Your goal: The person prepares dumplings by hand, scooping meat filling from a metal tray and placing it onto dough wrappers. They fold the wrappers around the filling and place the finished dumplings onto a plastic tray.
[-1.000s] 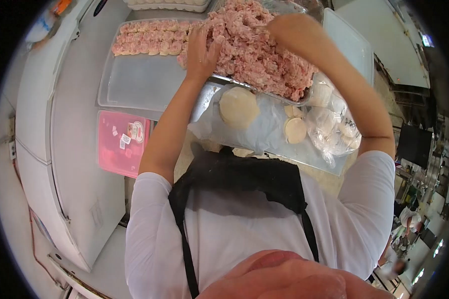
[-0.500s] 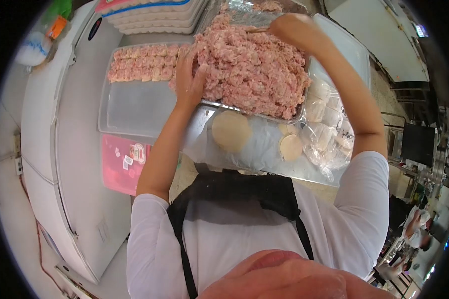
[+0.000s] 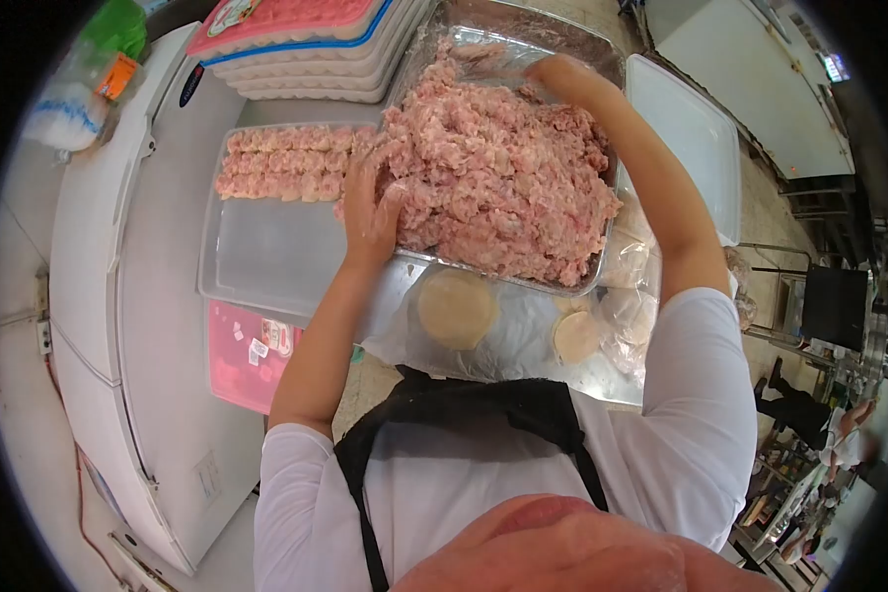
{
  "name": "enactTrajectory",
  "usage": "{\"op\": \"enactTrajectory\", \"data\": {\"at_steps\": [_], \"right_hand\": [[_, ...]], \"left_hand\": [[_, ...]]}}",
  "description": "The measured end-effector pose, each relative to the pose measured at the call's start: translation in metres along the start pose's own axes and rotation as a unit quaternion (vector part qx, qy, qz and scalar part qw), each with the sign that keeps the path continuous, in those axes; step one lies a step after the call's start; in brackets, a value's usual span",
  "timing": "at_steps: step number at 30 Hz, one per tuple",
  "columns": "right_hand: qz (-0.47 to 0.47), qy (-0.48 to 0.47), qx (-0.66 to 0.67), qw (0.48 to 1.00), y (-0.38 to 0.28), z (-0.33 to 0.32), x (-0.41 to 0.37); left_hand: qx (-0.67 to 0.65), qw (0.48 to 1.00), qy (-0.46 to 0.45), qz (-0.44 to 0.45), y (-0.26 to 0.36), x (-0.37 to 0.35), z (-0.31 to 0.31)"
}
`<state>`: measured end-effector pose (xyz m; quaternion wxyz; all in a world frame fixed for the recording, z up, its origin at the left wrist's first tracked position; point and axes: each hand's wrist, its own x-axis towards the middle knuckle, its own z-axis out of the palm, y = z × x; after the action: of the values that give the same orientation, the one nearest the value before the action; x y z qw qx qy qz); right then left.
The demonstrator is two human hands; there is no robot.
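Compared with the frame a second ago, the right hand [image 3: 562, 77] has dropped onto the far right corner of the minced meat [image 3: 493, 187], while the left hand [image 3: 370, 212] has stayed at the near left edge. The mince is heaped in a metal tray [image 3: 602, 261] on the desk [image 3: 405, 286], straight ahead of the person, with the tray's longer side running away from the body. The two hands are well apart, at diagonally opposite corners of the heap, the left one nearer the body. The left hand has its fingers extended and slightly spread against the meat. The right hand is curled down into the meat, and whether it grips anything cannot be told. Just left of the metal tray is a clear tray [image 3: 266, 257] with rows of filled dumplings [image 3: 286, 163] along its far side. On the near side, round wrappers [image 3: 456, 308] lie on plastic film. Beyond the clear tray stand stacked lidded trays [image 3: 296, 30], and to the right lies a white lid [image 3: 686, 128]
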<state>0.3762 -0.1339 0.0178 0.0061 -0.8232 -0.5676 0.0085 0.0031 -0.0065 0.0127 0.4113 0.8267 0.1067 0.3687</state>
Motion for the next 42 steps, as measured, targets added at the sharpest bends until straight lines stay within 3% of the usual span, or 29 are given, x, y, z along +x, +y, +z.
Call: {"op": "enactTrajectory", "data": {"at_steps": [2,3,5,8,9,11,12,14,16,19,21,23,26,29,32,35,36,39,40,42], "right_hand": [[-0.081,-0.066,0.013,0.994,-0.051,-0.055,-0.018],[-0.081,-0.075,0.005,0.994,-0.042,-0.071,-0.016],[-0.083,-0.091,-0.016,0.992,0.001,-0.092,-0.009],[0.016,-0.025,-0.051,0.998,0.082,-0.039,0.029],[-0.088,0.027,-0.136,0.986,0.113,0.000,0.052],[-0.286,0.129,-0.296,0.902,0.155,0.071,0.087],[-0.049,0.028,-0.217,0.974,0.095,0.051,0.086],[-0.029,0.048,-0.127,0.990,-0.005,0.008,0.077],[-0.064,-0.030,-0.158,0.985,-0.082,-0.046,0.043],[-0.060,-0.088,-0.144,0.984,-0.132,-0.109,-0.013],[-0.055,-0.082,-0.109,0.989,-0.128,-0.122,-0.019],[-0.069,-0.046,-0.069,0.994,-0.082,-0.124,-0.013],[0.115,-0.072,-0.021,0.991,-0.029,-0.089,0.019],[-0.051,0.100,-0.112,0.987,0.004,0.007,0.032],[-0.058,-0.031,-0.098,0.993,-0.108,-0.057,-0.015],[-0.087,-0.037,-0.053,0.994,-0.071,-0.093,-0.005],[-0.059,-0.049,-0.062,0.995,-0.039,-0.074,0.020],[-0.117,0.021,-0.249,0.961,0.052,0.013,0.094],[-0.056,0.068,-0.167,0.982,0.022,0.008,0.087],[-0.097,0.095,-0.144,0.980,-0.058,-0.018,0.053]], "left_hand": [[-0.005,1.000,-0.001,0.010,0.001,0.003,-0.001],[-0.008,1.000,-0.001,0.015,0.002,0.003,0.000],[-0.014,1.000,-0.003,0.014,0.003,0.002,-0.001],[-0.023,1.000,0.002,0.001,0.007,0.002,-0.001],[-0.026,1.000,0.002,-0.004,0.008,0.001,-0.001],[-0.021,1.000,-0.001,-0.009,0.007,0.001,-0.002],[-0.019,1.000,-0.002,-0.011,0.006,0.000,-0.001],[-0.005,1.000,0.002,-0.008,0.001,-0.001,-0.001],[-0.007,1.000,0.002,-0.016,0.001,-0.003,-0.001],[-0.035,0.999,-0.004,-0.035,0.005,-0.004,-0.002],[-0.056,0.998,-0.019,-0.037,0.002,-0.001,-0.002],[-0.028,0.999,-0.003,-0.023,-0.002,-0.002,0.000],[-0.015,1.000,-0.007,-0.022,0.004,-0.001,-0.002],[0.001,1.000,-0.008,-0.006,0.002,-0.001,-0.002],[-0.012,1.000,0.009,-0.009,-0.002,-0.003,0.003],[-0.011,1.000,0.004,-0.005,0.002,-0.001,0.001],[-0.005,1.000,0.000,0.001,0.002,0.000,-0.001],[-0.024,1.000,0.001,-0.020,0.004,-0.002,0.000],[-0.021,0.999,0.007,-0.024,0.003,-0.002,0.000],[-0.018,0.999,0.017,-0.031,0.002,-0.004,0.002]]}}
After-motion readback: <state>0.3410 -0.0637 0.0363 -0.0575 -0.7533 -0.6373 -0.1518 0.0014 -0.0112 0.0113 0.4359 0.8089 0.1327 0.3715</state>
